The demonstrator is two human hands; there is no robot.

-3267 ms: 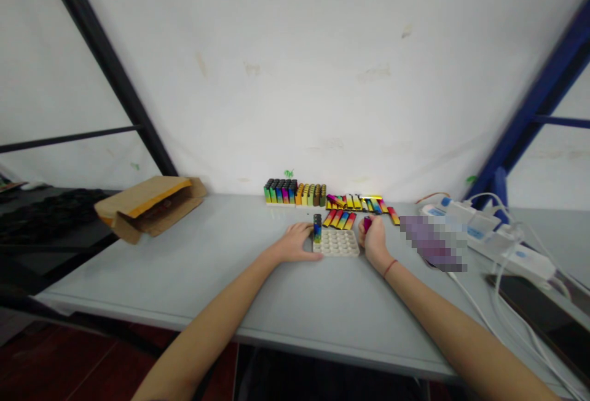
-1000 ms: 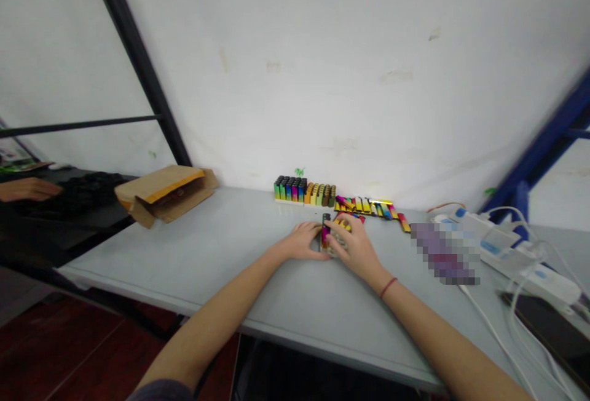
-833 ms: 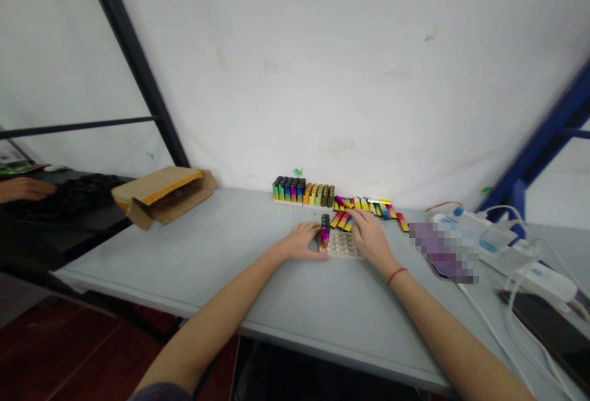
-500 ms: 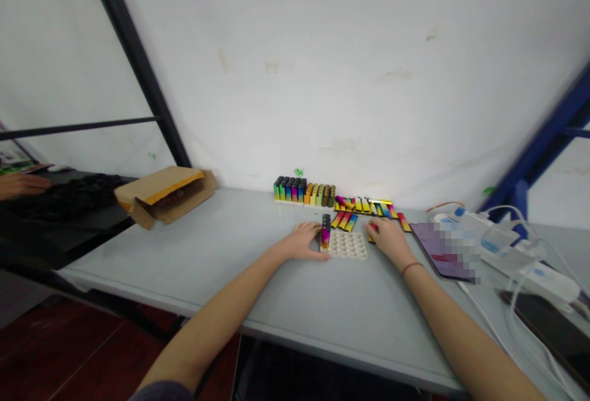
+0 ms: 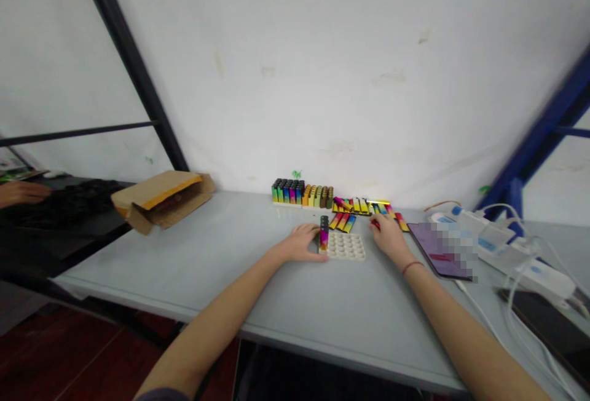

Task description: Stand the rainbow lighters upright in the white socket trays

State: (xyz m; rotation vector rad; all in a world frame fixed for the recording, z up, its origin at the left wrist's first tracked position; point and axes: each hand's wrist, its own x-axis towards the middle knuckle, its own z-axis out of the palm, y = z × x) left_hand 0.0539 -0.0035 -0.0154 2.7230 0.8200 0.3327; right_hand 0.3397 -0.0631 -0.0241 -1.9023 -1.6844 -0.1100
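Seen from the head camera, a person's bare forearms reach over the near edge of a grey folding table [image 5: 258, 321], with open tabletop at 6 o'clock between the hands and that edge. At the centre lies a white dimpled tray [image 5: 346, 247]. A rainbow-coloured lighter [image 5: 324, 234] stands upright at its left edge.

The left hand [image 5: 300, 244] lies at 9 o'clock from the tray, its fingers [image 5: 313, 240] open and flat, their tips just beside the lighter. The right hand [image 5: 389, 237] sits at 3 o'clock, its fingers [image 5: 378, 224] curled down on a small red item [image 5: 375, 225]; whether they grip it cannot be told.

At 12 o'clock, flat rainbow lighters [image 5: 343, 222] lie close to the tray, with more [image 5: 364, 206] beyond them. At 11 o'clock, upright lighters [image 5: 299, 192] stand in rows against the white wall [image 5: 295, 81].

A tablet [image 5: 436, 250], partly pixelated, lies just past the right hand at 3 o'clock, leaving a narrow gap. Well off at 9 o'clock sits an open cardboard box [image 5: 161, 201], near the table's left edge. Beyond it, a co-worker's hand [image 5: 23, 192] rests over a dark table.
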